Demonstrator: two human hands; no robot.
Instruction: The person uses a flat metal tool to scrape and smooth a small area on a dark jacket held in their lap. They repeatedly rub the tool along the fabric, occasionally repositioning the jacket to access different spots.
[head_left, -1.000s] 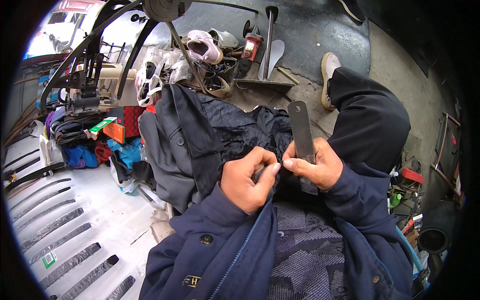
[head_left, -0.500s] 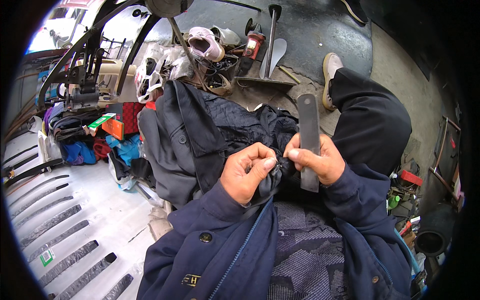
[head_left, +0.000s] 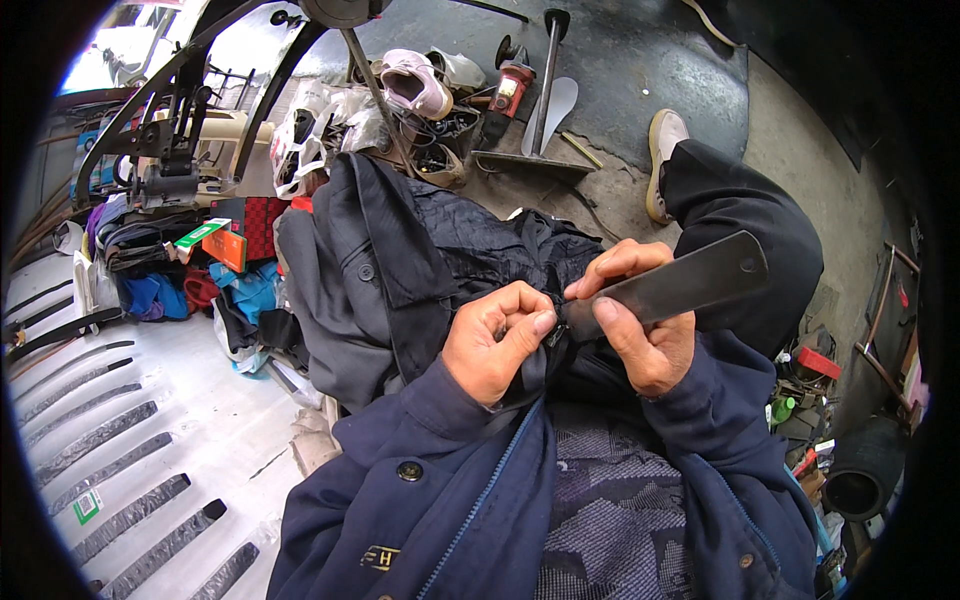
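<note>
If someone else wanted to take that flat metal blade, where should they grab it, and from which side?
Take the flat metal blade probably by its end with the hole, coming from the right and pinching its flat faces: that end sticks out free of the right hand, while the other sits by the dark cloth.

A pale pink shoe (head_left: 433, 98) sits near a red grinder (head_left: 510, 92); a green bottle (head_left: 782, 409) lies near a red box (head_left: 819, 362).

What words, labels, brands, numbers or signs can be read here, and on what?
Navy jacket: yellow letters, not transcribed here.
Green-and-white card: too small to read.
Orange card: too small to read.
Green-and-white sticker on the pale surface: too small to read.
Metal blade: none visible.
</note>
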